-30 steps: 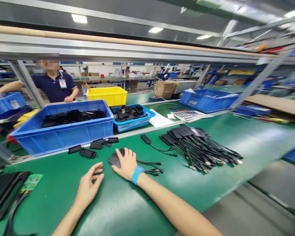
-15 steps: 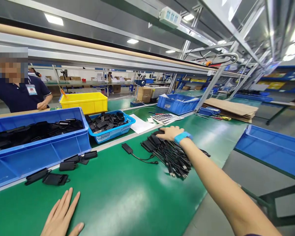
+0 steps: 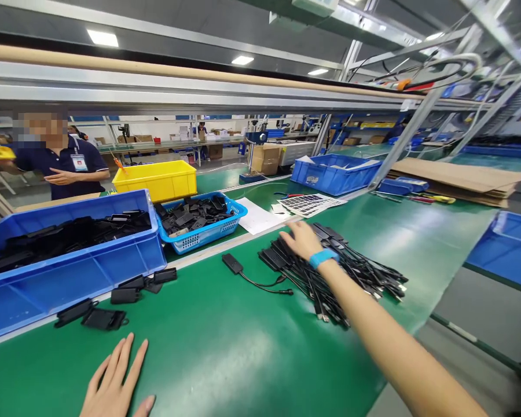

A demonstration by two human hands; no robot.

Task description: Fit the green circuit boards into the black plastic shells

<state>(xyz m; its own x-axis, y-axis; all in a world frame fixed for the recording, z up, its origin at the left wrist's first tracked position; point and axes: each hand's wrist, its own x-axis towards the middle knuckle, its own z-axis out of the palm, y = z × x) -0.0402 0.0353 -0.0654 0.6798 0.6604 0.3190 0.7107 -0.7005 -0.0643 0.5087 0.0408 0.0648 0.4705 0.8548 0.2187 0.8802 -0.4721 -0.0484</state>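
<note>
My left hand [image 3: 113, 379] lies flat on the green work surface [image 3: 208, 359] at lower left, fingers spread and holding nothing. Just beyond its fingertips are several loose black plastic casings [image 3: 103, 318]. My right hand [image 3: 303, 240], with a blue band at the wrist, rests with outstretched fingers on a heap of black cables with small box-shaped modules [image 3: 364, 263]. Part of that heap is hidden under the hand and forearm. To its left, a single black module with a cable [image 3: 233, 264] lies apart from the others.
A blue bin [image 3: 130, 255] and a blue basket [image 3: 212, 234], both holding black parts, line the left side, with a yellow bin [image 3: 156, 180] behind. Printed sheets [image 3: 308, 204], another blue bin [image 3: 330, 176] and flat cardboard [image 3: 464, 176] lie farther back. A co-worker [image 3: 76, 156] stands across.
The view has turned slightly, and more of the cable heap shows right of my forearm. My right hand remains at the heap, my left flat. The co-worker now has a yellow object in one raised hand.
</note>
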